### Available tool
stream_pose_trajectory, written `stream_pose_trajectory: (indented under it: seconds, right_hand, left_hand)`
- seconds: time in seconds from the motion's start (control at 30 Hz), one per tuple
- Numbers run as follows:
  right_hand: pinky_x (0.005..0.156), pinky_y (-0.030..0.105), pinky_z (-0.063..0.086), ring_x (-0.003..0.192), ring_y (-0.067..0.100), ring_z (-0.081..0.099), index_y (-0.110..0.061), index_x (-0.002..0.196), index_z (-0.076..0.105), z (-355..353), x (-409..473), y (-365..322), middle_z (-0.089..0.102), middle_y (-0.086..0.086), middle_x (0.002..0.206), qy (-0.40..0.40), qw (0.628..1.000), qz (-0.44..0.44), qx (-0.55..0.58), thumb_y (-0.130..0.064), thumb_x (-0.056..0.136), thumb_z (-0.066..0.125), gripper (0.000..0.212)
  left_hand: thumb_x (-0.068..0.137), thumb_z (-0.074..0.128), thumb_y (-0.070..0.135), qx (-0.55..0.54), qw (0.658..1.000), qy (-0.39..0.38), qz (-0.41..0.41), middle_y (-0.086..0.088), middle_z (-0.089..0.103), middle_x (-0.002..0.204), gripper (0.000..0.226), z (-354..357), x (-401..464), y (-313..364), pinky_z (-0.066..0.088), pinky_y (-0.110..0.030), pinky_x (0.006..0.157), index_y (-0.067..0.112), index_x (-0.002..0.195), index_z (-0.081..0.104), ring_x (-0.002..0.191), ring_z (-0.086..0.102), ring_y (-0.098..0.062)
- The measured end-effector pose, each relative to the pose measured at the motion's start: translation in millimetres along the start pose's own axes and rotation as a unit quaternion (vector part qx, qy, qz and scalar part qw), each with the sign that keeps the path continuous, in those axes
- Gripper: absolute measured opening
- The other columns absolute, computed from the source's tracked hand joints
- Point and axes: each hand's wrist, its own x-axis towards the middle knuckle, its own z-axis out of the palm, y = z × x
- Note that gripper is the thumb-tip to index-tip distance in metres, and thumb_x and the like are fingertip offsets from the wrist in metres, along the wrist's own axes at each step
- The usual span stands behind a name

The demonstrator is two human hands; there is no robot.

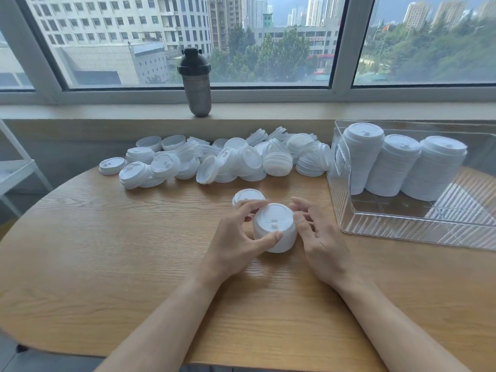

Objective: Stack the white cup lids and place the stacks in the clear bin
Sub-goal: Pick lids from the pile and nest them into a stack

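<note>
Both hands — left hand (236, 238) grips stack (275, 228), right hand (319, 237) loose.

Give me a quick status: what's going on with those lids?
Left hand grips short lid stack; right hand open beside it. Three stacks in clear bin. Path clear.

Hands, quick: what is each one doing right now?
Left hand: holds the short lid stack, thumb and fingers curled round it.
Right hand: open, fingers relaxed beside the stack; contact cannot be told.
</note>
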Motion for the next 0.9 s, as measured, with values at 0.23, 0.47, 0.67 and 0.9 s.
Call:
stream_pose_trajectory:
  seconds: [0.23,0.47,0.67,0.9]
  right_hand:
    - [0.092,0.016,0.048,0.113,0.0,0.06,-0.031,0.129,0.065,-1,-1,-4,0.064,-0.021,0.122,-0.012,0.999,-0.034,-0.024,-0.024,0.103,0.056,0.028]
    - [0.093,0.0,0.035,0.118,-0.007,0.054,-0.021,0.13,0.068,1,0,-2,0.064,-0.016,0.125,-0.003,0.998,-0.026,-0.058,-0.023,0.102,0.058,0.029]
    - [0.099,0.02,0.047,0.112,-0.004,0.059,-0.032,0.139,0.056,0,-2,-2,0.063,-0.016,0.129,-0.027,0.999,0.004,-0.038,-0.041,0.102,0.055,0.039]
    - [0.104,0.03,0.048,0.123,-0.001,0.054,-0.038,0.146,0.04,0,-2,3,0.051,-0.022,0.138,-0.069,0.993,-0.017,-0.095,-0.063,0.076,0.069,0.08]
  left_hand:
    - [0.077,0.086,0.042,0.026,1.0,-0.005,0.004,0.016,0.062,0.125,0.063,3,0,-1,0.045,-0.018,0.098,0.018,0.131,0.065,0.12,0.059,-0.006]
    - [0.079,0.088,0.041,0.035,0.999,-0.019,-0.017,0.013,0.062,0.131,0.067,2,0,-2,0.041,-0.016,0.107,0.016,0.137,0.064,0.123,0.054,0.005]
    - [0.089,0.062,0.039,-0.018,0.993,0.084,-0.076,0.013,0.071,0.118,0.039,-8,8,-5,0.048,-0.02,0.098,0.022,0.124,0.071,0.11,0.064,-0.001]
    - [0.089,0.069,0.011,0.125,0.982,0.001,-0.142,0.0,0.053,0.148,0.065,-22,38,-34,0.037,-0.025,0.114,0.013,0.15,0.047,0.134,0.051,-0.012]
